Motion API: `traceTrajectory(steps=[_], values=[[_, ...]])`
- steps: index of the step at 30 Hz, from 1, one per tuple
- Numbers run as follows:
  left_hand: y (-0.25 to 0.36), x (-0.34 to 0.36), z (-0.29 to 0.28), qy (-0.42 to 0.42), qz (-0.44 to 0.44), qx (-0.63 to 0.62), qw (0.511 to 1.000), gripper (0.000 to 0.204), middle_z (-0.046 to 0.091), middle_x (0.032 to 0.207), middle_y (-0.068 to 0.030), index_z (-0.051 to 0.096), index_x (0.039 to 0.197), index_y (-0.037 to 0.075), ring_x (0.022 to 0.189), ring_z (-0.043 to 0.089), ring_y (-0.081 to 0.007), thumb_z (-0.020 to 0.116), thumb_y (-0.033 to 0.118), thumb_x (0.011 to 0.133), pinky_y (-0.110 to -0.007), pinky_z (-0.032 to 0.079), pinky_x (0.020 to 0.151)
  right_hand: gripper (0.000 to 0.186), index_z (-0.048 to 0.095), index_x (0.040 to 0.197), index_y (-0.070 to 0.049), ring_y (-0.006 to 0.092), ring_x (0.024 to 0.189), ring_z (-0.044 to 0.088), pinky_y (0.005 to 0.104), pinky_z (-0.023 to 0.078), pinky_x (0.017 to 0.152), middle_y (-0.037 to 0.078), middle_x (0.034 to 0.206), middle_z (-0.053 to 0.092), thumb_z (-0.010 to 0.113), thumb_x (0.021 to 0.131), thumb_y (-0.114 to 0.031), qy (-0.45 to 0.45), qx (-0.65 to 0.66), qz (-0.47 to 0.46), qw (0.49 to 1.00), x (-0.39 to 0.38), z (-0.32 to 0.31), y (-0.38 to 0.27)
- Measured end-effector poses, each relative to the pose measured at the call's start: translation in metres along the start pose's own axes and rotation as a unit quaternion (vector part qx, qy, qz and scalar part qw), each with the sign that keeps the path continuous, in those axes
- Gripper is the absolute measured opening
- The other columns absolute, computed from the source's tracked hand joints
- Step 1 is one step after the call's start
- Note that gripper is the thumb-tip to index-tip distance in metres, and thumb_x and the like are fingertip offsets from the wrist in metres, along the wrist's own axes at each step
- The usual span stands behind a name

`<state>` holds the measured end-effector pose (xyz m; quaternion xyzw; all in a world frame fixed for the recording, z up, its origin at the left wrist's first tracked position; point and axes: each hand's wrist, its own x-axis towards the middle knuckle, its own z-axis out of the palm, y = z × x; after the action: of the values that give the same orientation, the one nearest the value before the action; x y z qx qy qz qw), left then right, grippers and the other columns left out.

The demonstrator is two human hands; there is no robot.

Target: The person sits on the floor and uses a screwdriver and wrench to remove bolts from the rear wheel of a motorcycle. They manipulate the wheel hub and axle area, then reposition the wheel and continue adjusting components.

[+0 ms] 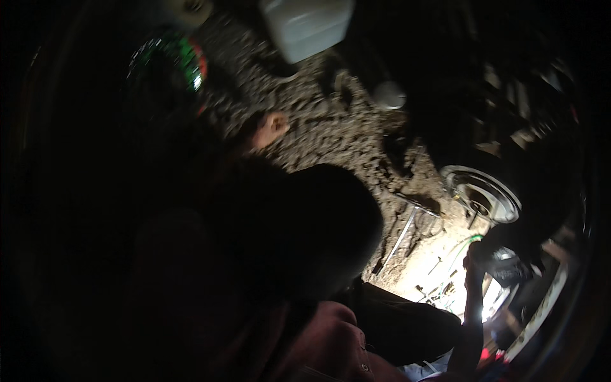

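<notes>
The picture is very dark and smeared by motion. At the lower right, a forearm rises from the lower edge to what looks like my right hand (pixel 475 256), mostly in silhouette. Beside it is a dark thing with a shiny, clear-looking part (pixel 507 266); whether the hand holds it cannot be made out. Bright light falls on thin wires (pixel 439 290), one of them green, on the ground. Left of centre, a blurred skin-coloured patch (pixel 272 129) may be my left hand, its fingers unclear. A T-shaped metal tool (pixel 400 239) lies near the wires.
A round metal-rimmed part (pixel 484 194) stands right of the tool. Rough soil (pixel 318 140) shows in the middle. A whitish container (pixel 309 28) is at the top, a green and red round thing (pixel 188 63) at upper left. A large dark rounded shape and maroon cloth (pixel 328 337) block the lower middle.
</notes>
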<state>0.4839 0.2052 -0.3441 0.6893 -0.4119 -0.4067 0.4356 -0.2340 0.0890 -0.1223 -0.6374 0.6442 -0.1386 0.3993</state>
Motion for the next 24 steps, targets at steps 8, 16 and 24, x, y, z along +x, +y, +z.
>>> traceTrajectory(steps=[8, 16, 24], values=[[0.005, -0.065, -0.161, 0.202, -0.049, 0.076, 0.975, 0.033, 0.072, 0.105, -0.0104, 0.07, 0.119, 0.005, 0.093, 0.068, -0.0231, 0.074, 0.027, 0.095, -0.039, 0.057, 0.084, 0.02, 0.056, 0.086, -0.01, 0.0055, 0.052, 0.038, 0.0242, 0.035, 0.054, -0.005, 0.063, 0.04, 0.061, 0.103, -0.021, -0.029, 0.024, 0.015, 0.999, 0.0, 0.007, -0.007], [-0.017, -0.125, -0.206, 0.159, -0.095, 0.439, 0.879, 0.046, 0.072, 0.116, -0.017, 0.07, 0.125, 0.008, 0.106, 0.068, -0.0314, 0.073, 0.041, 0.093, -0.044, 0.055, 0.091, 0.02, 0.055, 0.086, -0.009, 0.0054, 0.053, 0.037, 0.0234, 0.036, 0.055, -0.005, 0.063, 0.039, 0.06, 0.103, -0.019, -0.043, 0.028, 0.004, 0.999, 0.002, 0.009, -0.015], [-0.056, -0.147, -0.189, 0.204, -0.3, 0.44, 0.821, 0.077, 0.074, 0.115, -0.0191, 0.069, 0.126, 0.005, 0.111, 0.069, -0.0373, 0.072, 0.069, 0.083, -0.05, 0.055, 0.093, 0.02, 0.054, 0.086, -0.008, 0.0053, 0.053, 0.036, 0.0225, 0.036, 0.057, -0.005, 0.064, 0.037, 0.059, 0.104, -0.016, -0.054, 0.027, 0.004, 0.998, -0.007, 0.006, -0.024]])
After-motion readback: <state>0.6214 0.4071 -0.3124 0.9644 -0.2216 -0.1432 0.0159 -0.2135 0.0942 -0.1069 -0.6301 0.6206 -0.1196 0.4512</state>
